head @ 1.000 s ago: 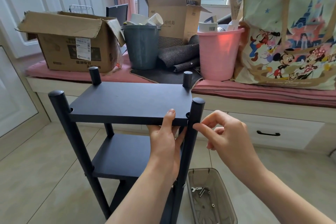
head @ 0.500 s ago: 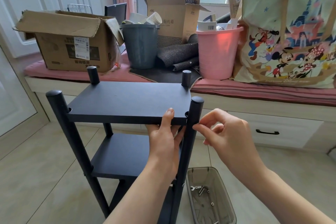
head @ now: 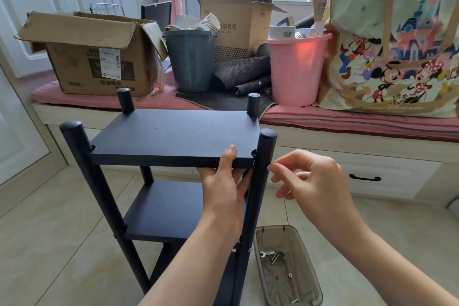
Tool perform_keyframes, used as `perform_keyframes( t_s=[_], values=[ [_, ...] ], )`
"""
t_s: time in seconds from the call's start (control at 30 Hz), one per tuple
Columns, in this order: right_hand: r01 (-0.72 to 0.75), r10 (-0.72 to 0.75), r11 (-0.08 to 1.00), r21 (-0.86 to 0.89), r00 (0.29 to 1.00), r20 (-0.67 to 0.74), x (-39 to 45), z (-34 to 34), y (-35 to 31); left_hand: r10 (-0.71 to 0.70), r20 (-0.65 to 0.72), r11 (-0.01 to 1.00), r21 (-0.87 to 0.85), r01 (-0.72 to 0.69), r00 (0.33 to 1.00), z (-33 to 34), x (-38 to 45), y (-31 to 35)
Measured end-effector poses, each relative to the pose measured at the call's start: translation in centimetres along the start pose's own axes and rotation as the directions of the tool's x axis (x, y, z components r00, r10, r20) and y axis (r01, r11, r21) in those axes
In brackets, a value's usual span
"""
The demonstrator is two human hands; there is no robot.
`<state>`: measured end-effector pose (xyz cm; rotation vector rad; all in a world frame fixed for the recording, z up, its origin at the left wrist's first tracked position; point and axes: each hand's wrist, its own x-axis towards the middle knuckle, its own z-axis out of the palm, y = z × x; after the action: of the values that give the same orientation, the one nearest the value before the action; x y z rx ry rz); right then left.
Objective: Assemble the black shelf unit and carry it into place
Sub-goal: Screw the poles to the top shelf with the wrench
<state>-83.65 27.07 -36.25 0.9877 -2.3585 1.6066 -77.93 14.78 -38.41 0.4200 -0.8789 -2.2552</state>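
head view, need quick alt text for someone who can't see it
A person's left hand grips the front edge of the top board of a black shelf unit, while the right hand hovers just right of the near right post. A clear bin of bolts sits on the tiled floor beside it.

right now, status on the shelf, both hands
Left hand grips top shelf board at its front edge. Right hand open beside front right post, holding nothing. Hardware tray on floor by the base.

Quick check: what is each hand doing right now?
Left hand: grips the top shelf board's front edge.
Right hand: holds nothing visible, fingers loosely curled.
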Motion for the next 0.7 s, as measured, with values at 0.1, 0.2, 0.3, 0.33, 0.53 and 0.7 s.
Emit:
perform_keyframes(
  t_s=[0.1, 0.2, 0.3, 0.33, 0.53, 0.7],
  values=[
    [-0.034, 0.033, 0.998, 0.059, 0.999, 0.014, 0.1, 0.2, 0.2, 0.0, -0.005, 1.0, 0.0, 0.0, 1.0, 0.0, 0.0, 0.0],
    [-0.074, 0.07, 0.993, 0.093, 0.997, 0.04, 0.1, 0.2, 0.4, -0.006, -0.009, 1.0, 0.004, 0.006, 1.0, 0.0, 0.0, 0.1],
    [-0.1, 0.095, 0.988, 0.113, 0.994, 0.05, 0.3, 0.0, 0.6, -0.006, -0.011, 1.0, 0.006, 0.006, 1.0, 0.1, 0.0, 0.1],
    [-0.114, 0.109, 0.985, 0.131, 0.993, 0.05, 0.3, -0.1, 0.7, -0.009, -0.013, 1.0, 0.008, 0.009, 1.0, 0.0, -0.1, 0.1],
    [-0.201, 0.154, 0.924, 0.326, 0.974, 0.165, 0.7, 0.2, 1.2, -0.014, 0.007, 1.0, 0.0, 0.014, 1.0, -0.1, 0.0, 0.3],
    [-0.132, 0.049, 0.941, 0.312, 0.964, 0.262, 0.9, 0.6, 1.5, -0.024, 0.037, 1.0, 0.012, 0.024, 0.999, -0.5, 0.1, 0.7]
  ],
)
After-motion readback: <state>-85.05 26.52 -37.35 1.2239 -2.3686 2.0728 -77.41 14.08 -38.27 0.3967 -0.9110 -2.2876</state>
